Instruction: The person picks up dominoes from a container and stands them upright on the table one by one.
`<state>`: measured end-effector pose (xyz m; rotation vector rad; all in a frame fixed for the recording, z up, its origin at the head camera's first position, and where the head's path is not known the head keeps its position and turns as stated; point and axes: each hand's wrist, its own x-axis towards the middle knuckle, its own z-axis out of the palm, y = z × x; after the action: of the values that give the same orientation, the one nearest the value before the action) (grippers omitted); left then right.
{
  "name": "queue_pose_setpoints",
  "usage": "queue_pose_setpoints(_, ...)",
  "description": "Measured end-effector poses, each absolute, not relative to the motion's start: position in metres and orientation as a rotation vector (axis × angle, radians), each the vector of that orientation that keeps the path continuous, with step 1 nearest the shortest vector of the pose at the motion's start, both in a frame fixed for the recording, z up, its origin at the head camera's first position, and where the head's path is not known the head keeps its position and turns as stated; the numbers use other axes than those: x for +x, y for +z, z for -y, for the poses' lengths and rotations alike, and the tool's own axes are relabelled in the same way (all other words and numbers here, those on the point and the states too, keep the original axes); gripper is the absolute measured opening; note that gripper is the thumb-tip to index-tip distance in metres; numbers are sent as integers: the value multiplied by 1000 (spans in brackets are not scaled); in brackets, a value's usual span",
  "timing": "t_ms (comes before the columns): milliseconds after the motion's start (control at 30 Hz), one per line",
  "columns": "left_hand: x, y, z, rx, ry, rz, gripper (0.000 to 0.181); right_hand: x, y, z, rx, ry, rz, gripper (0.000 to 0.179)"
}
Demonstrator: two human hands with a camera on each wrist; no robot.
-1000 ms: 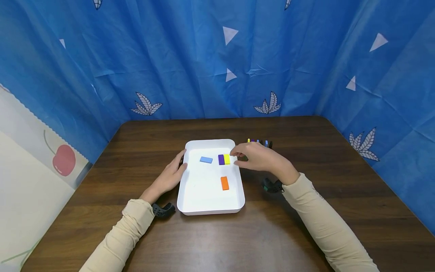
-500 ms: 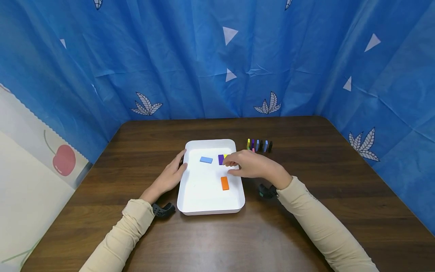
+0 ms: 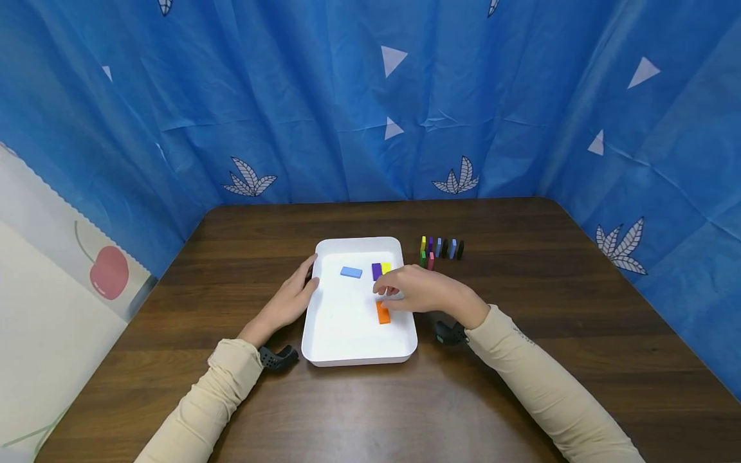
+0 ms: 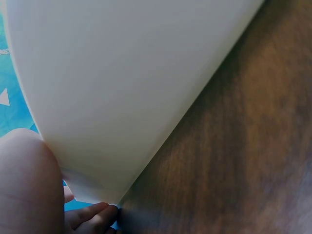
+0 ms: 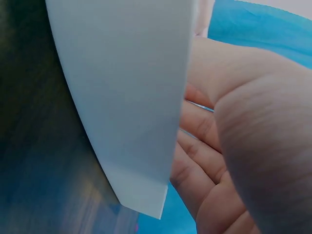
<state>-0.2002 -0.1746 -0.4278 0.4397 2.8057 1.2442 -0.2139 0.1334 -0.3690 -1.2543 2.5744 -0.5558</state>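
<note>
A white rectangular tray [image 3: 341,341] stands on the wooden table. My left hand [image 3: 286,299] rests against its left side, thumb at the rim [image 4: 27,105] and fingers along the outer wall [image 4: 112,122]. My right hand [image 3: 425,289] reaches over the right rim, fingers loosely bent and thumb overlapping the far end of an orange domino block [image 3: 384,315]. No block shows between its fingers. In the right wrist view the tray wall [image 5: 122,97] hides the fingertips. A purple block [image 3: 377,271], a partly covered yellow block [image 3: 386,267] and a light blue block [image 3: 351,272] lie flat in the tray.
Several upright domino blocks stand on the table right of the tray, among them a green one [image 3: 423,258], a pink one [image 3: 431,260] and a black one [image 3: 460,249]. A blue curtain [image 3: 324,128] hangs behind the table [image 3: 521,257].
My right hand has moved from the tray's right rim beside the yellow block, inward and toward me, to the orange block. The left hand and the blocks have not moved.
</note>
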Motion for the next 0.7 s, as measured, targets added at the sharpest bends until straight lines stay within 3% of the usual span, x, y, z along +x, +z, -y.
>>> queue_pose_setpoints(700,-201,-429,175,436,1250,-2807,62,-211,-383,-123,-1314,-503,-2591,32)
